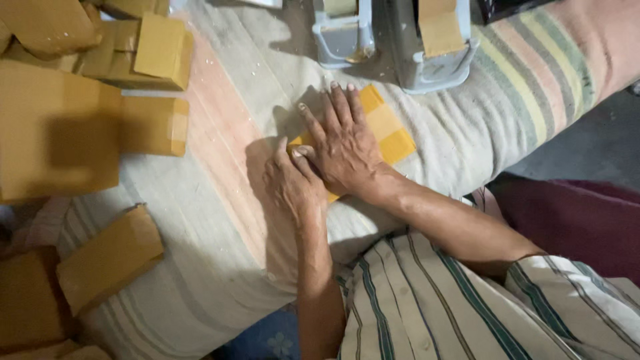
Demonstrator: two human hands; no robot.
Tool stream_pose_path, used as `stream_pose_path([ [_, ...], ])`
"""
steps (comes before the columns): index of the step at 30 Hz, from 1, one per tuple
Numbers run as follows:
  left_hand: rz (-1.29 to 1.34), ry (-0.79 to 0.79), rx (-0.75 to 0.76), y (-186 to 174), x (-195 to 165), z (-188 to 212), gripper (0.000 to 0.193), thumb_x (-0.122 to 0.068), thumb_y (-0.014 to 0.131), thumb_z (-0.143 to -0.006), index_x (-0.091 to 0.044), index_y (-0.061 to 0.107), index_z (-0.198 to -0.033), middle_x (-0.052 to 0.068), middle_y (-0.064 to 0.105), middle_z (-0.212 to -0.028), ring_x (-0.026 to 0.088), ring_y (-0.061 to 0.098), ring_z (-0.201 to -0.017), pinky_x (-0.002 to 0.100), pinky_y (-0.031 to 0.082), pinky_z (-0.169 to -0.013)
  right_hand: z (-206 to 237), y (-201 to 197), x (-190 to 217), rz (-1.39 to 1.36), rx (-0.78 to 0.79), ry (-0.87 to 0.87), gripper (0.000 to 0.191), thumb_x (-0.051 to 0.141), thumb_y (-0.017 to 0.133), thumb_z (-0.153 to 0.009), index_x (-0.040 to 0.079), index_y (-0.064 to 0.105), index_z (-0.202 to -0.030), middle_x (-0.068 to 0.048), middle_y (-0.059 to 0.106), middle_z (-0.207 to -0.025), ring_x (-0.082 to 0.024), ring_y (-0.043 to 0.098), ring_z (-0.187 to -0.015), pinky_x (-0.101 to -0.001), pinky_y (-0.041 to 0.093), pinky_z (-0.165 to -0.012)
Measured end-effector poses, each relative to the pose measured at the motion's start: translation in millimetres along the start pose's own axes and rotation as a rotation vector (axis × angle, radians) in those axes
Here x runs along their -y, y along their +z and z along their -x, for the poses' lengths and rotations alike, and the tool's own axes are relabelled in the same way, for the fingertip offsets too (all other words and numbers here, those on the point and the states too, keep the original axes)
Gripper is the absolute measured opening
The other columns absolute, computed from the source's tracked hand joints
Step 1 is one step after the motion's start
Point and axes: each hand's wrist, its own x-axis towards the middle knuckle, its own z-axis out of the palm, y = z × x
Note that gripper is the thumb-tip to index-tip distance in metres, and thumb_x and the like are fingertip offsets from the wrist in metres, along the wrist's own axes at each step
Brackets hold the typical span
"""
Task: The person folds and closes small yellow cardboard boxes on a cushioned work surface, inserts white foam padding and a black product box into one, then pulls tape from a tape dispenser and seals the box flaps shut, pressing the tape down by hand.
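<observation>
While the right hand (347, 150) is pressing flat, fingers spread, on the yellow flat package (390, 133) just below the grey tape dispensers (393, 40), the left hand (293, 183) is lying flat at its near corner; neither is gripping. It is looking light and thin, probably best lifted by its edges.

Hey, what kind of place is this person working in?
Likely a small home or workshop packing spot. Both hands, left hand and right hand, press a yellow packet flat on a striped cloth, with grey tape dispensers behind and stacked brown cardboard boxes alongside.
</observation>
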Motion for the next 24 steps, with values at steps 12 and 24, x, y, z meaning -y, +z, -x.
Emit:
stream_pose_path([
  [12,0.060,-0.057,-0.020,-3.4,5.9,5.9,0.031,-0.019,0.048,-0.106,-0.009,0.059,-0.134,0.019,0.064,-0.127,0.042,0.059,-0.114,0.054,0.045,-0.096,20.1,-14.8,-70.2,-0.096,0.065,0.342,0.059,0.025,0.052,-0.110,-0.001,0.040,-0.161,-0.025,0.057,-0.135,-0.043,0.054,-0.125,-0.0554,0.044,-0.108],
  [24,0.113,-0.024,-0.047,7.8,6.6,1.9,0.035,-0.024,0.046,-0.106,-0.011,0.060,-0.136,0.018,0.064,-0.130,0.041,0.059,-0.115,0.052,0.044,-0.098,2.6,4.6,7.1,-0.111,0.005,-0.254,0.073,0.061,0.042,-0.103,0.005,0.048,-0.149,-0.027,0.043,-0.155,-0.042,0.031,-0.151,-0.0558,0.015,-0.127],
])
